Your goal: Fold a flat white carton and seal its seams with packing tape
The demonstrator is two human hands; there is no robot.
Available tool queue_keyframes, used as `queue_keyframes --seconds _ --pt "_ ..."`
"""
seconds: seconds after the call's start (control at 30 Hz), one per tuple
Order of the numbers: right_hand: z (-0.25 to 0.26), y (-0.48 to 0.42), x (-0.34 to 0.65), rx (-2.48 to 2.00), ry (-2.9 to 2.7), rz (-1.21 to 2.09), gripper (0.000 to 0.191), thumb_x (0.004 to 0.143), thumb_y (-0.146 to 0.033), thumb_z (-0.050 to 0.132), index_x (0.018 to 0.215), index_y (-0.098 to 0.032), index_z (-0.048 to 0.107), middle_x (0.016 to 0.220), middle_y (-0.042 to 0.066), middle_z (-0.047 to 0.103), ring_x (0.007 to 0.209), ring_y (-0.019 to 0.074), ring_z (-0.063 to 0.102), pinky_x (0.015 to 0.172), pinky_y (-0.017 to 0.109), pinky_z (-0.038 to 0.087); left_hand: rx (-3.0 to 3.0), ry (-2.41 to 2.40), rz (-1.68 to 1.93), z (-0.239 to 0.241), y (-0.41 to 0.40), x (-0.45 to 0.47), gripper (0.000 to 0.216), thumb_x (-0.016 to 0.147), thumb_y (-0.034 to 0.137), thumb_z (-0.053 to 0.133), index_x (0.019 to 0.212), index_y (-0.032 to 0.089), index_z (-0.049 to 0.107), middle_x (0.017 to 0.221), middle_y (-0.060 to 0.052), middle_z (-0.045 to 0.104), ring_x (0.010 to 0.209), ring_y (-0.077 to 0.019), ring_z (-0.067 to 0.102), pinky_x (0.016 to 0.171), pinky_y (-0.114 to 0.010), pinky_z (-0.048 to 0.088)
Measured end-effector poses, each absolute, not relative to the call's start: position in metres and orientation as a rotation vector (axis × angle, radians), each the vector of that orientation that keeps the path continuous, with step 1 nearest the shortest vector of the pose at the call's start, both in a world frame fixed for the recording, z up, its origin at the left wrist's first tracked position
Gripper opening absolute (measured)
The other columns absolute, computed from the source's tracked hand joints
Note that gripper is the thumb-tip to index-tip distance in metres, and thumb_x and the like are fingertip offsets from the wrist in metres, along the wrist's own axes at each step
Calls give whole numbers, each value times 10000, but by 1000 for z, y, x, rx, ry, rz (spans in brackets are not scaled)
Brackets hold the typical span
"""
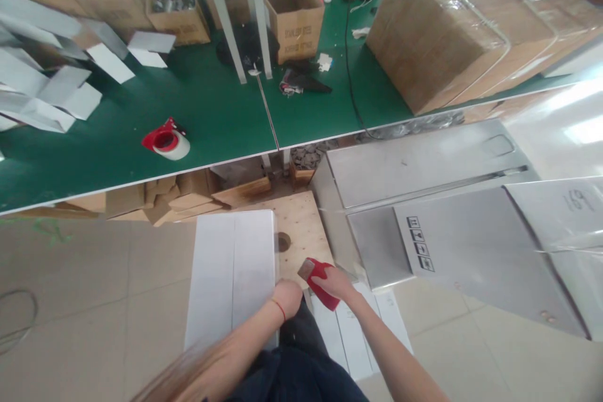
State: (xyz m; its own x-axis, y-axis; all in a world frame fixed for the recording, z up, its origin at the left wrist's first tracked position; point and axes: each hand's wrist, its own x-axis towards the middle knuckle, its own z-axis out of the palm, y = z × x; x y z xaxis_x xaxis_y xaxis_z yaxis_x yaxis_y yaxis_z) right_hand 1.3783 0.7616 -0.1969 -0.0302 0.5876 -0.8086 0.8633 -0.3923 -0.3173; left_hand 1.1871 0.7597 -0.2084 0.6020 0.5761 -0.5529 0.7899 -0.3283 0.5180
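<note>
Right hand (336, 282) grips a red tape dispenser (320, 281) over the plywood board (301, 229); left hand (288, 298), fist-like, steadies the white box (230, 270) beside that board

The worktop (211, 107) is covered in matt green felt-like sheet, and the boxes (292, 12) on it are plain brown cardboard — one large carton (443, 38) wrapped in glossy clear film. Below, a pale plywood board (301, 226) shows rough grain beside smooth white card (230, 270) and dull grey sheet-metal panels (424, 163) — the tape dispenser (166, 138) is shiny red plastic.
</note>
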Motion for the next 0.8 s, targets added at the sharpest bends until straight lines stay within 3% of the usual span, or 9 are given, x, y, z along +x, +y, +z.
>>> queue_keyframes --seconds 0.07,0.13,0.27,0.37,0.47,0.57,0.8 --pt "-178 748 1391 1952 1589 -1482 338 962 -445 592 954 -139 734 990 121 752 912 266 706 760 310 482 1929 1125 -295 -182 759 1179 215 910 161 532 836 142 732 846 -138 754 827 -261 737 776 -393 591" --pt "-156 737 1399 1918 1639 -1602 323 961 -435 591 881 -154 731 902 84 750 838 240 700 717 291 466 1841 1208 -203 -156 757 1163 283 921 133 435 850 167 706 873 -117 752 850 -242 727 778 -361 578" --pt "-116 726 1394 1836 1725 -1784 286 918 -435 619 809 -182 697 809 28 728 749 213 672 642 272 423 1406 1365 171 -125 748 1131 255 941 344 483 1060 173 631 1065 -109 730 934 -201 704 860 -328 575" --pt "-95 724 1372 1729 1748 -1981 312 861 -452 640 696 -190 608 717 5 671 687 200 614 610 269 373 932 1370 430 -118 739 1116 470 797 494 627 1135 168 622 1189 -140 701 1016 -237 696 903 -362 570" --pt "-84 724 1339 1624 1763 -2056 332 822 -460 647 654 -194 542 670 -12 599 654 177 537 600 266 337 733 1339 476 -113 725 1100 400 727 518 677 922 168 670 952 -96 741 885 -229 688 816 -349 550" --pt "-80 725 1305 1542 1761 -2034 316 801 -461 648 662 -195 549 680 -8 583 666 178 521 599 266 335 649 1385 512 -107 705 1079 333 704 506 691 681 180 626 662 -26 667 681 -185 619 685 -314 492" --pt "-81 736 1271 1340 1687 -1809 360 793 -480 646 613 -201 507 613 -20 548 573 147 485 528 271 298 620 1585 619 -106 677 1021 354 703 548 627 640 201 602 617 -31 655 637 -194 603 668 -325 469"
